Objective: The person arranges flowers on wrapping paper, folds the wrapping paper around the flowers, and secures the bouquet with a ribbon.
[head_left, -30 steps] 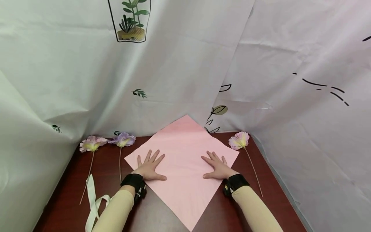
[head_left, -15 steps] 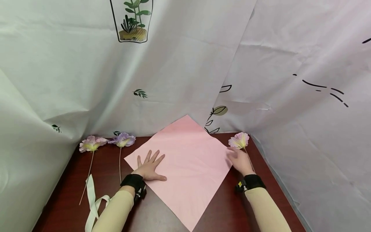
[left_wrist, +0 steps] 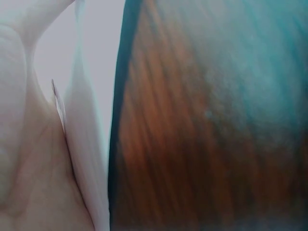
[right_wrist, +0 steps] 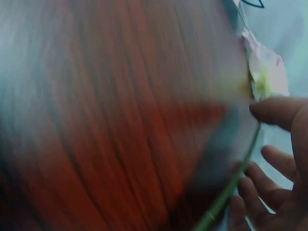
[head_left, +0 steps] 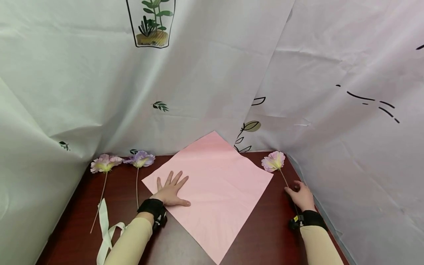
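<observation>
A square sheet of pink paper (head_left: 218, 176) lies cornerwise on the table. My left hand (head_left: 171, 194) rests flat on its left part, fingers spread; the left wrist view shows the palm (left_wrist: 38, 159) beside the paper's edge. To the right of the sheet lies a pink flower (head_left: 273, 161) with a thin stem. My right hand (head_left: 300, 195) is at that stem. In the right wrist view the green stem (right_wrist: 226, 192) passes between the thumb (right_wrist: 276, 111) and the loosely bent fingers (right_wrist: 264, 187), with a gap still between thumb and fingertips.
Another pink flower (head_left: 106, 163) and a purple flower (head_left: 140, 159) lie at the back left. A white ribbon (head_left: 105, 232) lies near my left forearm. Pale curtain (head_left: 212, 81) hangs behind and along the sides of the dark red table (head_left: 258, 235).
My right hand has lifted off the paper and moved right, past the flower head, to the stem. The left hand has stayed in place on the paper.
</observation>
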A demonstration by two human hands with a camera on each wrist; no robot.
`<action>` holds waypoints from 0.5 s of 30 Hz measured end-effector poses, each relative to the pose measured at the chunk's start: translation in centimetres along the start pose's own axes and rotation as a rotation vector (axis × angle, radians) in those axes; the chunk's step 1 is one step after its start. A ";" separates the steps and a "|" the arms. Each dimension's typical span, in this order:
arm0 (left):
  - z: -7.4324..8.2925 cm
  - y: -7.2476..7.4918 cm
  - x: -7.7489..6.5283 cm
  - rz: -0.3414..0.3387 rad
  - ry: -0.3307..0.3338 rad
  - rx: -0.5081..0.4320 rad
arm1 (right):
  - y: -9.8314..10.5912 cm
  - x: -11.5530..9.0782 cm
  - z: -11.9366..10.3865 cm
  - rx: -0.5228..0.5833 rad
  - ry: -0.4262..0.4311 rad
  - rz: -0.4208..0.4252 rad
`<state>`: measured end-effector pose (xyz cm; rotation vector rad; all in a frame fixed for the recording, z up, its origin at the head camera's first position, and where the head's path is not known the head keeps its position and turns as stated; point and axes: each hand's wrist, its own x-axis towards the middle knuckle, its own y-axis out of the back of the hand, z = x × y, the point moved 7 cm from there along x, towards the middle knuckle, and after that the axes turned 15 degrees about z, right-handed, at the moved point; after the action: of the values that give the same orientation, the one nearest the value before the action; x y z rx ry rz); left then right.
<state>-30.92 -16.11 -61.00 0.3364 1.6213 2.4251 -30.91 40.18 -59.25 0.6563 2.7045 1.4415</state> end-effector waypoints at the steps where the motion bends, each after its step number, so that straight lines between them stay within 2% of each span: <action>1: 0.0 0.1 0.0 0.006 -0.003 -0.005 | 0.1 0.0 0.1 0.015 -0.013 -0.022; 4: 0.0 0.2 -0.1 0.006 -0.004 0.001 | 0.3 -0.1 0.5 0.031 -0.049 -0.085; 7: 0.1 0.2 0.0 0.003 -0.006 0.016 | 0.4 -0.2 0.6 0.014 -0.039 -0.126; 11: 0.0 0.1 0.1 0.010 -0.004 0.013 | 0.5 -0.3 0.4 -0.005 0.001 -0.147; 15: 0.3 0.2 0.1 0.021 -0.008 0.000 | 0.5 -0.4 0.3 -0.001 0.003 -0.157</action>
<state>-30.90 -15.87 -60.74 0.3647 1.6223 2.4356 -30.26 40.57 -59.09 0.4310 2.6878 1.4077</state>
